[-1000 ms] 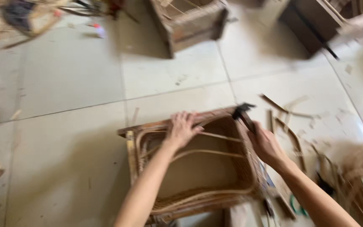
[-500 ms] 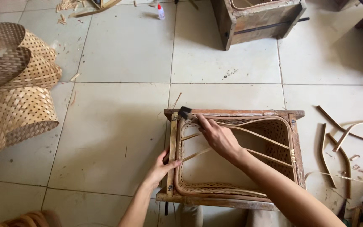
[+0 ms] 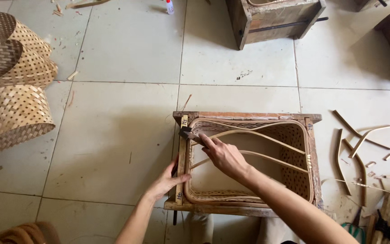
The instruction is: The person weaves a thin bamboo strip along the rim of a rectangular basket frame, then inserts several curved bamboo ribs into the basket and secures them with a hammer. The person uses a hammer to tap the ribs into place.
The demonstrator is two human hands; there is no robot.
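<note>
A worn wooden frame (image 3: 247, 116) lies flat on the tiled floor, a woven rattan basket (image 3: 294, 180) seated inside it, thin curved strips arching across its opening. A small dark tool (image 3: 188, 133), possibly a hammer, rests at the frame's upper-left corner.

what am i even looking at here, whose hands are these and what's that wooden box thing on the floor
The picture comes from a camera worn on a person's head, looking down at their own two bare hands; there is no machine. On the tiled floor sits a wooden frame with a woven basket fitted inside it. The left hand grips the frame's left rail. The right hand holds a small dark tool against the basket's rim. Woven mats lie curled at left, bamboo offcuts at right, and another wooden box stands farther off.
</note>
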